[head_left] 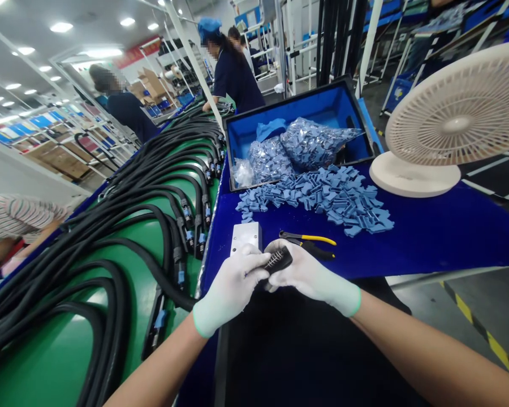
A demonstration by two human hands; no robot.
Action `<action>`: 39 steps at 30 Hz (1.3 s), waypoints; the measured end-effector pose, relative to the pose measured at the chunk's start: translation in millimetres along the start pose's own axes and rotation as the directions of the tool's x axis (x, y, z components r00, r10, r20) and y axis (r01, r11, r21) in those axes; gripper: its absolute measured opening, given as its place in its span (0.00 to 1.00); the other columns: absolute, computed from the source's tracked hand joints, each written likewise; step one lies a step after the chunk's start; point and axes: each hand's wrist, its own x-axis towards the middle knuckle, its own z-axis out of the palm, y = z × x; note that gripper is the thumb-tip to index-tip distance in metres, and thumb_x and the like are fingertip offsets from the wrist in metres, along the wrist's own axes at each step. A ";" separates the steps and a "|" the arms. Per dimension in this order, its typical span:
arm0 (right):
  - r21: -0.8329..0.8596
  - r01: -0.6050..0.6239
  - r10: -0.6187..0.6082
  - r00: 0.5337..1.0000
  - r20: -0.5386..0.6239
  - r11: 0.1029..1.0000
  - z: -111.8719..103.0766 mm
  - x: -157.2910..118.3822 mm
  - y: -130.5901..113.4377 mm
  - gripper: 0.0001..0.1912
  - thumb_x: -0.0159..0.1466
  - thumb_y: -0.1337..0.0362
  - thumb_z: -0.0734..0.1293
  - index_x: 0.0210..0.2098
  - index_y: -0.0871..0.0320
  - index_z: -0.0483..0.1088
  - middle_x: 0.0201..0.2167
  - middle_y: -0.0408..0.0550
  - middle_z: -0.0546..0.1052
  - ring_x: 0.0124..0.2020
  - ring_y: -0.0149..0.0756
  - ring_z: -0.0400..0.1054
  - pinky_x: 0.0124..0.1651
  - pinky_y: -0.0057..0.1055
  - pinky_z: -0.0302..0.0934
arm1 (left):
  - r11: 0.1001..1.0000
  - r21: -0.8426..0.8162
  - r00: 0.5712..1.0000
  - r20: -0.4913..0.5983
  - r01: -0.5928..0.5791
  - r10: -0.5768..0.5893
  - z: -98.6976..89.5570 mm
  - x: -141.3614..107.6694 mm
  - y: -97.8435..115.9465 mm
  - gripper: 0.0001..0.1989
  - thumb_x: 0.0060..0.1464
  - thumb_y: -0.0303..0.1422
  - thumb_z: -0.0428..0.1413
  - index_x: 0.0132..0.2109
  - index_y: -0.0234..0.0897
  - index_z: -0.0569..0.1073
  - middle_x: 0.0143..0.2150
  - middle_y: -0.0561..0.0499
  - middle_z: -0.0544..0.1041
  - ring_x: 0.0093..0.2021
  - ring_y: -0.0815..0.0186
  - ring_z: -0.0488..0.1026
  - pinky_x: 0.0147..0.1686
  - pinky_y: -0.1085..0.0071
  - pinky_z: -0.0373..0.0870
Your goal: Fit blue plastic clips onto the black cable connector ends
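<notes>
Left of the fingers, a green conveyor belt (55, 362) is lined with coiled black cables (152, 263). Beyond the fingertips, a blue-lined case (322, 107) and a heap of blue rubber pieces (318, 198) are set on a blue bench mat (428, 243), with yellow-handled pliers (307, 244) laid just past the fingers. A black ribbed connector housing (277, 261) is held between the white-gloved left hand (231, 288) and right hand (309, 277), with the fingers of both clenched around it.

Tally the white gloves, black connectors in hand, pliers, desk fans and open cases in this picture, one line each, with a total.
White gloves: 2
Black connector in hand: 1
Pliers: 1
Desk fan: 1
Open case: 1
Total: 6
</notes>
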 end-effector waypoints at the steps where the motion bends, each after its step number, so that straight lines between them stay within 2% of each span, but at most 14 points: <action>1: -0.010 0.003 -0.002 1.000 0.029 1.000 -1.2 -0.1 0.1 0.26 0.49 0.75 0.74 0.44 0.56 0.64 0.32 0.42 0.77 0.32 0.41 0.77 0.41 0.42 0.72 | 0.999 0.016 0.999 0.001 -0.048 0.048 1.5 -1.0 -3.4 0.10 0.64 0.28 0.56 0.48 0.42 0.81 0.43 0.48 0.75 0.44 0.61 0.73 0.47 0.64 0.69; 3: -0.055 0.045 -0.042 0.998 0.045 0.997 -3.0 -1.2 0.4 0.23 0.49 0.75 0.74 0.41 0.56 0.65 0.32 0.41 0.77 0.32 0.40 0.76 0.40 0.39 0.71 | 0.999 -0.021 0.999 -0.006 -0.047 0.047 3.4 1.3 -10.2 0.12 0.63 0.29 0.58 0.52 0.43 0.79 0.43 0.48 0.75 0.45 0.61 0.73 0.47 0.64 0.69; 9: -0.128 0.162 -0.171 0.984 -0.057 0.978 -2.7 -3.9 4.4 0.18 0.50 0.77 0.73 0.38 0.56 0.69 0.34 0.42 0.77 0.36 0.37 0.73 0.41 0.35 0.69 | 0.923 -0.260 0.959 0.092 0.284 -0.269 -0.1 23.4 -15.7 0.54 0.42 0.28 0.72 0.73 0.44 0.56 0.46 0.51 0.75 0.40 0.62 0.73 0.43 0.66 0.71; 11: -0.079 0.160 -0.166 0.983 -0.073 0.984 -1.5 -3.6 7.5 0.19 0.50 0.77 0.74 0.39 0.56 0.71 0.33 0.42 0.77 0.35 0.37 0.73 0.40 0.35 0.69 | 0.945 -0.155 0.957 -0.002 0.287 -0.291 -1.0 18.8 -10.1 0.48 0.41 0.31 0.73 0.69 0.43 0.65 0.44 0.51 0.77 0.40 0.61 0.74 0.43 0.65 0.71; 13: 0.009 0.244 -0.239 0.955 -0.173 0.970 1.3 -3.8 12.7 0.20 0.51 0.75 0.75 0.42 0.56 0.71 0.37 0.44 0.79 0.37 0.38 0.75 0.42 0.36 0.71 | 0.949 -0.063 0.931 -0.185 0.309 -0.315 2.1 5.3 -4.2 0.27 0.47 0.37 0.71 0.55 0.42 0.78 0.41 0.51 0.78 0.40 0.59 0.74 0.42 0.65 0.70; 15: 0.086 0.386 -0.345 0.888 -0.305 0.918 5.8 -5.0 18.8 0.21 0.55 0.72 0.75 0.46 0.54 0.70 0.47 0.47 0.79 0.42 0.40 0.77 0.48 0.41 0.72 | 0.910 -0.174 0.886 -0.219 0.376 -0.408 9.0 -10.9 -1.5 0.14 0.56 0.44 0.64 0.41 0.38 0.81 0.35 0.49 0.78 0.36 0.59 0.74 0.39 0.64 0.71; 17: 0.032 0.438 -0.412 0.866 -0.282 0.899 9.1 -5.3 21.3 0.22 0.58 0.69 0.75 0.49 0.52 0.68 0.54 0.48 0.78 0.46 0.42 0.77 0.50 0.42 0.72 | 0.738 -0.549 0.850 -0.092 0.392 -0.519 15.5 -22.6 -4.0 0.21 0.61 0.51 0.58 0.41 0.35 0.81 0.34 0.45 0.78 0.35 0.57 0.75 0.38 0.62 0.74; 19: -0.340 0.361 -0.397 0.917 -0.041 0.868 5.6 -0.5 14.7 0.25 0.56 0.68 0.77 0.51 0.50 0.70 0.53 0.45 0.79 0.47 0.42 0.77 0.49 0.38 0.73 | 0.404 -0.889 0.808 -0.071 0.215 -0.585 15.9 -26.4 -10.3 0.21 0.63 0.49 0.57 0.49 0.37 0.78 0.39 0.45 0.79 0.40 0.57 0.77 0.43 0.60 0.77; 20: -0.570 0.312 -0.338 0.939 0.063 0.760 -0.2 5.4 7.4 0.25 0.57 0.67 0.77 0.52 0.50 0.71 0.51 0.45 0.79 0.48 0.42 0.76 0.50 0.37 0.73 | 0.271 -0.960 0.771 -0.122 0.067 -0.625 12.7 -25.4 -13.9 0.18 0.62 0.45 0.59 0.51 0.38 0.77 0.42 0.46 0.78 0.44 0.58 0.77 0.47 0.60 0.77; 22: -0.891 0.172 -0.252 0.965 0.067 0.421 -19.7 25.5 -13.5 0.19 0.61 0.65 0.74 0.52 0.52 0.75 0.52 0.48 0.79 0.50 0.43 0.75 0.56 0.37 0.69 | 0.193 -0.970 0.692 -0.241 -0.148 -0.680 0.0 -18.9 -20.3 0.13 0.60 0.35 0.63 0.51 0.40 0.75 0.41 0.50 0.77 0.43 0.65 0.76 0.50 0.64 0.77; 25: -0.972 -0.172 -0.315 0.924 -0.216 0.160 -56.5 68.0 -46.1 0.17 0.69 0.67 0.64 0.55 0.65 0.74 0.59 0.70 0.72 0.60 0.55 0.69 0.63 0.50 0.61 | 0.365 -0.914 0.704 -0.377 -0.177 -0.602 -26.0 -0.9 -25.9 0.08 0.59 0.29 0.64 0.46 0.37 0.74 0.33 0.54 0.71 0.29 0.73 0.69 0.34 0.73 0.74; 28: -0.942 -0.333 -0.277 0.904 -0.326 0.022 -79.5 104.6 -62.5 0.17 0.66 0.66 0.66 0.51 0.71 0.76 0.52 0.78 0.75 0.59 0.63 0.70 0.59 0.53 0.62 | 0.629 -0.766 0.728 -0.508 -0.136 -0.461 -45.9 23.8 -29.9 0.09 0.60 0.33 0.64 0.44 0.36 0.74 0.25 0.58 0.63 0.22 0.74 0.60 0.23 0.76 0.64; 32: -0.930 -0.362 -0.219 0.914 -0.341 -0.061 -84.0 126.7 -63.0 0.16 0.62 0.67 0.69 0.46 0.72 0.79 0.45 0.76 0.78 0.55 0.65 0.73 0.57 0.52 0.64 | 0.801 -0.587 0.749 -0.580 -0.113 -0.320 -54.1 55.8 -41.5 0.14 0.58 0.36 0.65 0.48 0.35 0.74 0.21 0.60 0.60 0.19 0.73 0.58 0.21 0.75 0.61; 39: -0.952 -0.301 -0.206 0.936 -0.284 -0.058 -80.3 123.1 -70.6 0.17 0.58 0.67 0.69 0.43 0.73 0.80 0.44 0.77 0.79 0.52 0.64 0.74 0.55 0.49 0.64 | 0.851 -0.522 0.764 -0.572 -0.060 -0.297 -40.1 71.8 -61.9 0.15 0.56 0.36 0.63 0.47 0.34 0.73 0.21 0.60 0.62 0.18 0.73 0.58 0.21 0.73 0.60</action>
